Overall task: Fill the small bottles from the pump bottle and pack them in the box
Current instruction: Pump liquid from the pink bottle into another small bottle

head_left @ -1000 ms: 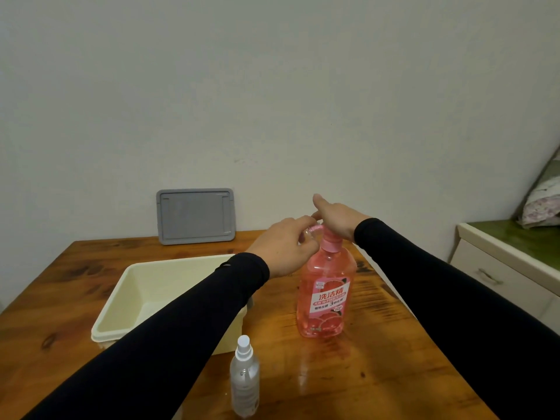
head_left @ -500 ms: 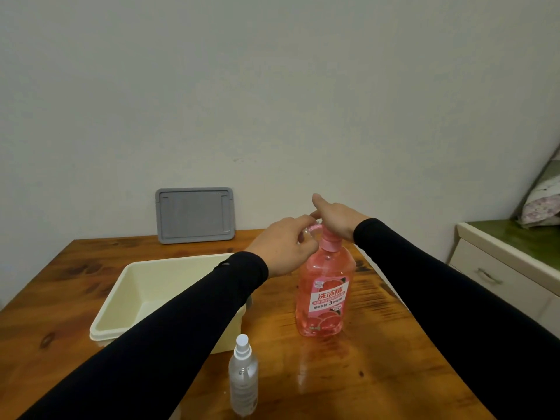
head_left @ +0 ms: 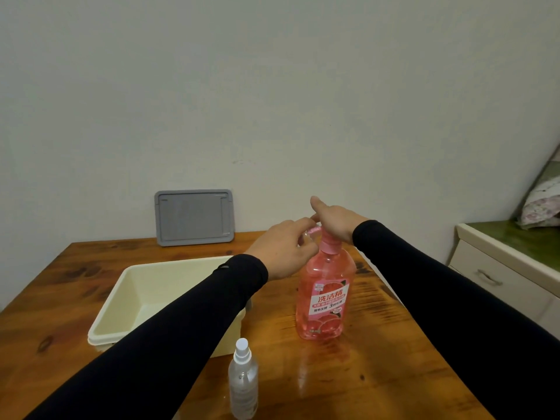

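Observation:
A pink pump bottle (head_left: 325,295) stands upright on the wooden table (head_left: 378,374). My right hand (head_left: 336,221) lies palm down on its pump head, fingers fairly straight and thumb raised. My left hand (head_left: 285,251) is at the pump's spout, fingers curled round a small clear bottle (head_left: 305,236) that they mostly hide. A clear small spray bottle (head_left: 243,386) with a white top stands near the table's front edge. The cream plastic box (head_left: 118,304) sits open to the left, partly behind my left forearm.
A grey lid (head_left: 194,218) leans against the wall at the back of the table. A white cabinet (head_left: 503,271) with a green top stands to the right, past the table's edge. Bare wood shows to the right of the pump bottle.
Hardly anything differs. Both hands stay at the pump head, and the view has shifted very slightly.

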`<control>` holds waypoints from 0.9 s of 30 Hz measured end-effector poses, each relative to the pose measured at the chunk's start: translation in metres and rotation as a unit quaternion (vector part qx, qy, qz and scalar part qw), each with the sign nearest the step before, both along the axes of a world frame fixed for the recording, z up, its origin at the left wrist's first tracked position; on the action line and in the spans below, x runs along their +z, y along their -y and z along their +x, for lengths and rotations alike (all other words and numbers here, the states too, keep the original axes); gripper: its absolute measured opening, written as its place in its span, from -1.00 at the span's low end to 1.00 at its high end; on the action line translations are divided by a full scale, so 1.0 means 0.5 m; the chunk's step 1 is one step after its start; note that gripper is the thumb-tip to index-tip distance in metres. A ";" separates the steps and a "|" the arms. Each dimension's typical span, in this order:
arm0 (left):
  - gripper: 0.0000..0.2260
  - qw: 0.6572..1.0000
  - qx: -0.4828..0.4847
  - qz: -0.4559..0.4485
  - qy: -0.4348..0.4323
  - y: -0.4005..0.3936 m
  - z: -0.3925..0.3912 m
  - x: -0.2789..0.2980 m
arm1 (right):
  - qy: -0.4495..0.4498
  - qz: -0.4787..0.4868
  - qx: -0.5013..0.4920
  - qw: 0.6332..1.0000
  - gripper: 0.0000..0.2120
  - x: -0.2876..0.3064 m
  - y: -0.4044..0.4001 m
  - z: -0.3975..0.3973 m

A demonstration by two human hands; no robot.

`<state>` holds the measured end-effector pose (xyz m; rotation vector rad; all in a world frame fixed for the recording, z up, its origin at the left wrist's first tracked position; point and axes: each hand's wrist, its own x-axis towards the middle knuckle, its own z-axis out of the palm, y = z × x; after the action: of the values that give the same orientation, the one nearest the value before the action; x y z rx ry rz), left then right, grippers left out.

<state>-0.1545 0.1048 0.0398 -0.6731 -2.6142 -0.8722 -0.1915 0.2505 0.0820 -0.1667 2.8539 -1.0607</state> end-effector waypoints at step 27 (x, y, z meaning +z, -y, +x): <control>-0.60 1.000 -0.004 0.005 -0.002 -0.002 0.003 -0.003 | 0.010 -0.044 0.010 0.999 -0.29 -0.006 -0.006 -0.002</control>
<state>-0.1528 0.1057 0.0385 -0.6816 -2.6032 -0.8855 -0.1924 0.2538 0.0788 -0.1895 2.7846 -1.1769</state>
